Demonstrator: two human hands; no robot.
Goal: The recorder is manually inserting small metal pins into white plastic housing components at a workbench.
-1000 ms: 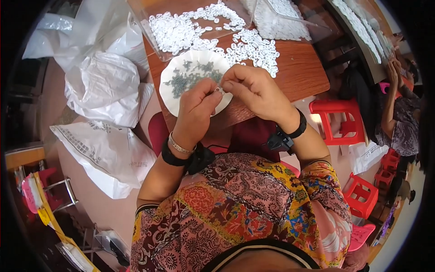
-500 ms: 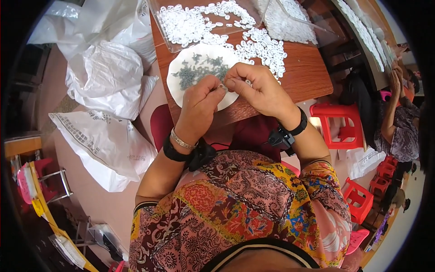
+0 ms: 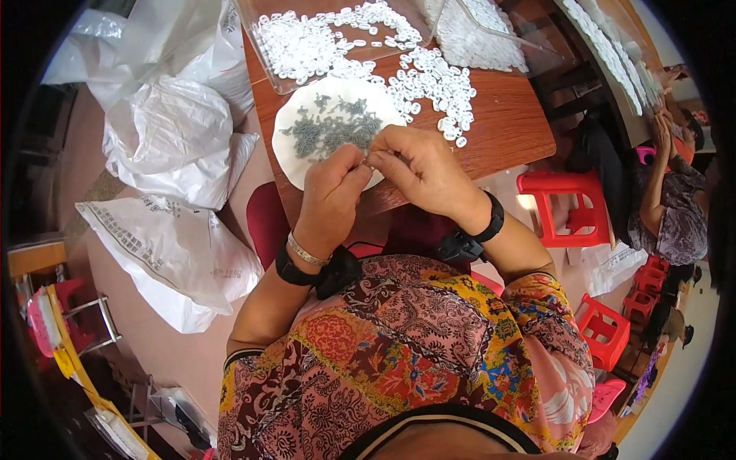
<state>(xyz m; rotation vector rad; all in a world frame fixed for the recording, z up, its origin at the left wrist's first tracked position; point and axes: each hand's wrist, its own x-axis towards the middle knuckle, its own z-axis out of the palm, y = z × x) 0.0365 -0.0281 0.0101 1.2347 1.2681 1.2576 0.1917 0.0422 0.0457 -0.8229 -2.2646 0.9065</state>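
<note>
My left hand (image 3: 332, 195) and my right hand (image 3: 428, 170) meet fingertip to fingertip over the near edge of a white scalloped plate (image 3: 294, 167). Both are closed in a pinch. A tiny pale bit shows between the fingertips, too small and covered to name. Small grey screw-like pieces (image 3: 337, 132) lie scattered and heaped on the plate, just beyond my fingers. Past the plate, many small white oval plastic pieces with holes (image 3: 433, 86) spread over the brown wooden table (image 3: 502, 126).
A clear tray (image 3: 268, 75) of white pieces stands at the far left of the table, a filled clear bin (image 3: 479, 38) beside it. White sacks (image 3: 169, 142) crowd the floor to the left. Right are red stools (image 3: 563, 207) and another person's arm (image 3: 658, 165).
Both hands have come slightly nearer to me, still pinched together. A white piece visible at the fingertips before is now mostly covered. The view has shifted a little.
</note>
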